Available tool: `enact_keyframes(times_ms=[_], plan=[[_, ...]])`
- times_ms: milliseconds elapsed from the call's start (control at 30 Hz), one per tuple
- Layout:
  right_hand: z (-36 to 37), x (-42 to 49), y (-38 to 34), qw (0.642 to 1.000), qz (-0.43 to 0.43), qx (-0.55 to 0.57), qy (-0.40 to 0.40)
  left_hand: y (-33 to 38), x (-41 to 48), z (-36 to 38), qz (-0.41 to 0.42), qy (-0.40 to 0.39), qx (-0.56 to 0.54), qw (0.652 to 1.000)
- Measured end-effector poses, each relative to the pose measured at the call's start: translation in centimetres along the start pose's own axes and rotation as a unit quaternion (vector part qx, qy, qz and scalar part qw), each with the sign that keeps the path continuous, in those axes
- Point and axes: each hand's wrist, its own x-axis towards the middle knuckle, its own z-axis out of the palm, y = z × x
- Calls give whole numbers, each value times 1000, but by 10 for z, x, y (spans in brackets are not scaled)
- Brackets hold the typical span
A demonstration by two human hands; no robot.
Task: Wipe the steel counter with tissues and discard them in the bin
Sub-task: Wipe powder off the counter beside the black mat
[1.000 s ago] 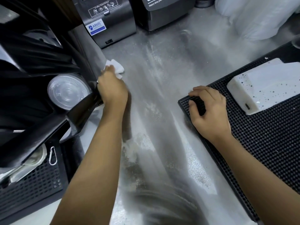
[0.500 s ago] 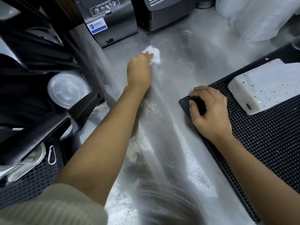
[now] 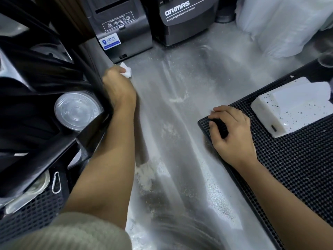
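The left hand (image 3: 118, 85) grips a tissue (image 3: 126, 70) on the table (image 3: 180, 127), hemmed by a grey machine (image 3: 124, 35) at twelve o'clock and the bin (image 3: 36, 83) at nine. The right hand (image 3: 232, 136) clutches the mat (image 3: 297, 170) corner.

Blender (image 3: 185, 20), back edge of counter (image 3: 180, 123): "ORIMAS", under it "Heavy duty professional blender". Machine (image 3: 133, 33) to its left: blue/white sticker (image 3: 110, 42) w/ "ARMS"; pictogram label (image 3: 119, 21) above, print too small to read.
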Motion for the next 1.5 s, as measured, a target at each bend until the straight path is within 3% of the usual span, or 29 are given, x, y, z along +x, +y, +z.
enact_keyframes(times_ms=[167,300,433,567,767,867,967,1033,1167,1333,1500], plan=[[1,-1,2,1000,-2,4,2,30,6,25,-15,-79,85,993],[2,-1,2,1000,-6,6,6,41,0,44,64,-118,103,986],[1,-1,3,1000,-2,10,2,40,3,51,164,-183,17,969],[-1,0,1,1000,1,20,-2,33,15,47,105,-118,-48,986],[-6,24,2,993,37,96,53,46,16,71,105,-150,-17,983],[-4,53,8,993,31,97,67,64,8,75,153,-184,-20,971],[2,72,14,994,17,81,67,71,-10,67,272,-245,-76,927],[5,74,17,995,23,74,70,63,-18,59,283,-245,-108,921],[7,74,20,994,19,72,74,60,7,65,229,-136,-116,957],[7,77,16,991,18,94,98,70,18,95,206,-167,-28,964],[7,77,17,991,7,100,92,66,-31,60,339,-225,-81,910]])
